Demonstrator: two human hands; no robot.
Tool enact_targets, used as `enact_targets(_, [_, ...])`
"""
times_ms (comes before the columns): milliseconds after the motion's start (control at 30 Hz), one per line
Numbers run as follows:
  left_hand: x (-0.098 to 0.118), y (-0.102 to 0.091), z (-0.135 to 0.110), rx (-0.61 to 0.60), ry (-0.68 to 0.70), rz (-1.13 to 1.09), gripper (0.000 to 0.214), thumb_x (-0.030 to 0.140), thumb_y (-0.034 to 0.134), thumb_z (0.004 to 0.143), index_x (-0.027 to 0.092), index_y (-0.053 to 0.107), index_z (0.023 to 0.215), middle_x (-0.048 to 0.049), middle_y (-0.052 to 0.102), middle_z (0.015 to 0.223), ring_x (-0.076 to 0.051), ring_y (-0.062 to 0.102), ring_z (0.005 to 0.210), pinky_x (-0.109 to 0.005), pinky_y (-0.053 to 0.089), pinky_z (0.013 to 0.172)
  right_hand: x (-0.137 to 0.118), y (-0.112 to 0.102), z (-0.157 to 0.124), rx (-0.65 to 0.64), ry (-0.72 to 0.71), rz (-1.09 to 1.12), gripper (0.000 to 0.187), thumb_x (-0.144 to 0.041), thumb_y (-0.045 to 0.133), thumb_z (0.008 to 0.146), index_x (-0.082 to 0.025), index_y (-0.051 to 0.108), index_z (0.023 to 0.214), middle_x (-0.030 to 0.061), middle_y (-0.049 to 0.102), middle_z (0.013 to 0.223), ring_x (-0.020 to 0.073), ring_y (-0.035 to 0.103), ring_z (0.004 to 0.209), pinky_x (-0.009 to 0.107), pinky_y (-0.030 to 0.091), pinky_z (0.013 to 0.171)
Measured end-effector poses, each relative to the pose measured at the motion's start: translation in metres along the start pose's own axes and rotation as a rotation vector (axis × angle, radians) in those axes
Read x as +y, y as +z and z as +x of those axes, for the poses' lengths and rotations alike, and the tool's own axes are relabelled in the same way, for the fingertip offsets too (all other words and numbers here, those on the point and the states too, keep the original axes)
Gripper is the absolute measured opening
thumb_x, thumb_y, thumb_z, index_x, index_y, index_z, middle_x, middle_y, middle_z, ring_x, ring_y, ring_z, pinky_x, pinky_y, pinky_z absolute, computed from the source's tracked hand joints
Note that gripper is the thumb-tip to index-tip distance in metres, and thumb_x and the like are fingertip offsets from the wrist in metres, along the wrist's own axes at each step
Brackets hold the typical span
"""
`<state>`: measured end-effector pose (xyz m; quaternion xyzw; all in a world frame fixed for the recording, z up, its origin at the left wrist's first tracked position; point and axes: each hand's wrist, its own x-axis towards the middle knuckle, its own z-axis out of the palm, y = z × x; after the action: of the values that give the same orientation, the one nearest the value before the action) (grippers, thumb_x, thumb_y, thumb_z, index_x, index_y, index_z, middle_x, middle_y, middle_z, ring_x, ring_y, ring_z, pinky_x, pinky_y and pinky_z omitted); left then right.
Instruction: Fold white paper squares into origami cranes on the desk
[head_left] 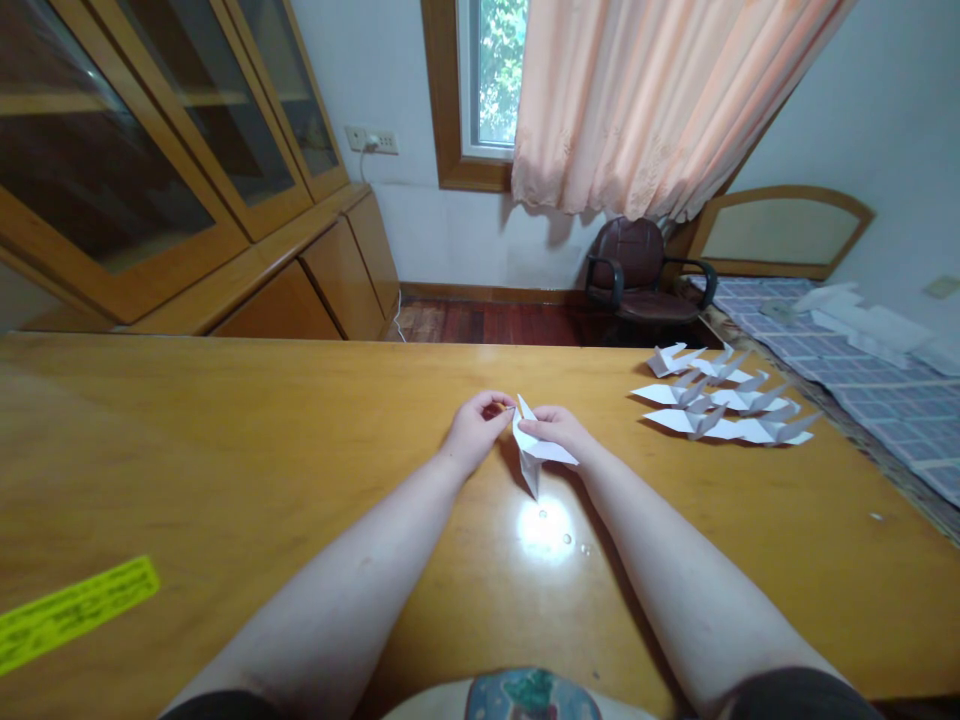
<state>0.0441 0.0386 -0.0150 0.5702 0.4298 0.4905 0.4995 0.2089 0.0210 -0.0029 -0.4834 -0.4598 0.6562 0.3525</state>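
Observation:
A white folded paper crane [546, 450] is held up over the middle of the wooden table [262, 450]. My right hand [559, 428] grips its body from the right, thumb on the near side. My left hand [482, 425] pinches a pointed tip of the same crane between thumb and finger. One wing spreads to the right and another point hangs down toward the tabletop. Several finished-looking white paper cranes [716, 400] stand in rows at the table's far right.
A yellow label [79, 610] is stuck on the table at the near left. Past the far edge are a glass-fronted cabinet [187, 150], a dark office chair [637, 270] and a peach curtain [637, 100]. A bed [862, 370] lies beyond the right edge.

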Motion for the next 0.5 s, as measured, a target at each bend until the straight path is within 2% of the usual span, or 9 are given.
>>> enact_targets(233, [0.0069,-0.0006,-0.0024,-0.013,0.052,0.045,0.011,0.021,0.065,0.071,0.019,0.072,0.079,-0.003,0.068,0.08,-0.014,0.057,0.072,-0.027,0.045,0.071,-0.0021,0.0007,-0.0005,0.009,0.017,0.013,0.048,-0.054,0.081,0.047,-0.014,0.058,0.062,-0.0038,0.051,0.048,0.0072,0.041,0.042,0.022,0.025,0.044])
enact_targets(500, [0.005,0.0004,-0.0015,0.048,-0.047,0.003,0.01,0.024,0.071,0.066,0.018,0.07,0.073,-0.003,0.069,0.076,-0.016,0.061,0.074,-0.031,0.048,0.077,-0.0031,0.0028,-0.0017,0.071,-0.024,-0.037,0.046,-0.055,0.079,0.05,-0.014,0.059,0.061,-0.0032,0.05,0.048,0.0082,0.042,0.043,0.023,0.027,0.044])
